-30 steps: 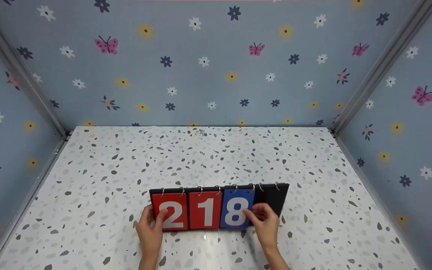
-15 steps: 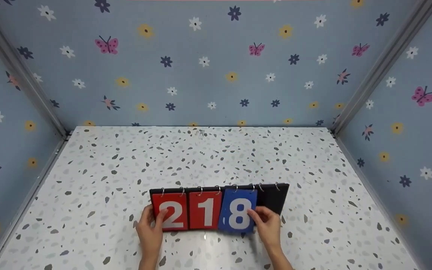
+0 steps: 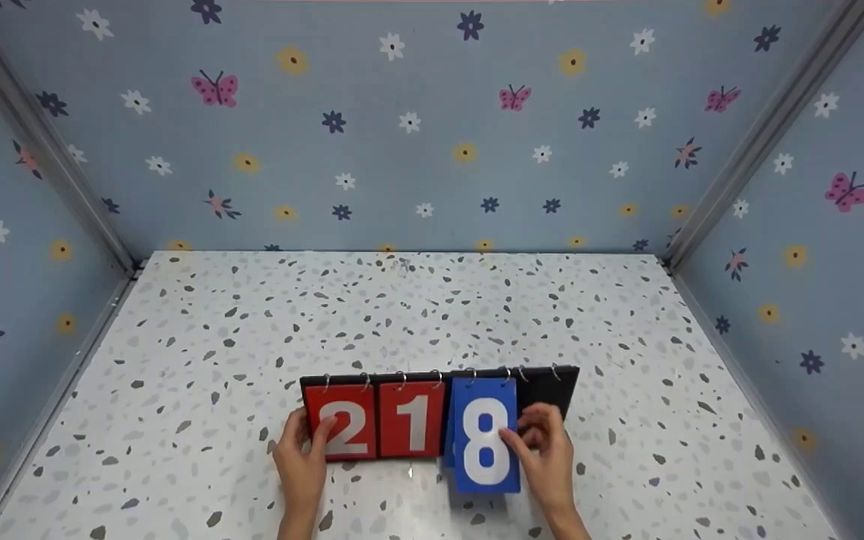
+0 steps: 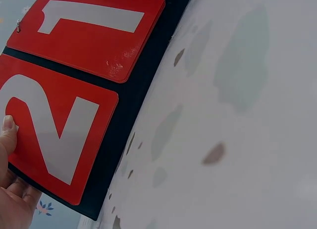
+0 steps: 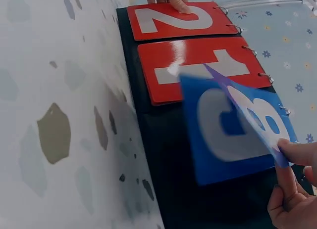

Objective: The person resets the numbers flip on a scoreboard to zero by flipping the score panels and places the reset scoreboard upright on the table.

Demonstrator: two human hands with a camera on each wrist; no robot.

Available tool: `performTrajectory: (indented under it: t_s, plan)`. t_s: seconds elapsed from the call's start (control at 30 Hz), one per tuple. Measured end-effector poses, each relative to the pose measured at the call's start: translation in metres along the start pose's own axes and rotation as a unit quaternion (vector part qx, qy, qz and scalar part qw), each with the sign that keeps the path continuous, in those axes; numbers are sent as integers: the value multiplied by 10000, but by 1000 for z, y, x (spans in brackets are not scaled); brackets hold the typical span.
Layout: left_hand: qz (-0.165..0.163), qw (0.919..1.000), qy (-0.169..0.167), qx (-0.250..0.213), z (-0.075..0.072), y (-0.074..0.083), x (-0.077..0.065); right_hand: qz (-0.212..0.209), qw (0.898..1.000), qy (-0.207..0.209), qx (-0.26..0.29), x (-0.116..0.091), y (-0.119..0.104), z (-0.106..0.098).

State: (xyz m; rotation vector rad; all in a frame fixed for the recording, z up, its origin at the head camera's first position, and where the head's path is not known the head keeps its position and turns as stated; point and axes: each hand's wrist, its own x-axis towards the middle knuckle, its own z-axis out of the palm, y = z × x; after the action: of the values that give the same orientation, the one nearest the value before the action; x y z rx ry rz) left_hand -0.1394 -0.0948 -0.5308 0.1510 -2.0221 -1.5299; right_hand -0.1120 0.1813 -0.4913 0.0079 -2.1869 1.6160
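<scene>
A black flip scoreboard (image 3: pixel 548 391) leans tilted on the table, with number cards hung on metal rings. Its left end is gripped by my left hand (image 3: pixel 299 461), whose thumb lies on the red 2 card (image 3: pixel 346 431) and whose fingers go behind the board. The red 1 card (image 3: pixel 412 420) hangs flat beside it. Between thumb and fingers, my right hand (image 3: pixel 550 461) pinches the right edge of the blue 8 card (image 3: pixel 486 442), swung forward off the board. Behind that card, the right wrist view shows another blue card (image 5: pixel 213 135), its white numeral partly covered.
The white speckled table (image 3: pixel 402 315) stretches behind and around the scoreboard. Blue panels (image 3: pixel 417 150) printed with flowers and butterflies stand at the back and both sides, with grey metal posts (image 3: pixel 769 135) at the corners.
The blue 8 card, first flat against the board, has been pulled right and then swung forward by the right hand, exposing blue behind it. The left hand keeps its hold.
</scene>
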Motion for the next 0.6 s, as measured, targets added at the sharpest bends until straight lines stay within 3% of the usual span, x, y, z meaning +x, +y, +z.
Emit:
performTrajectory:
  t_s: [0.13,0.3,0.37,0.5,0.6]
  plan:
    - [-62,10000,-4,-2,0,0,0,273,9986,-328,299,1,0,-6]
    - [-119,9999,-32,11,0,1,0,787,9884,-843,991,3,10,-19]
    - [-120,9999,-33,33,0,2,0,640,9834,-1065,1321,4,14,-25]
    - [-105,9999,-18,74,0,2,0,-143,9676,-1524,2010,5,17,-32]
    - [-124,9999,-25,72,0,2,0,-467,9566,-1689,2327,6,17,-34]
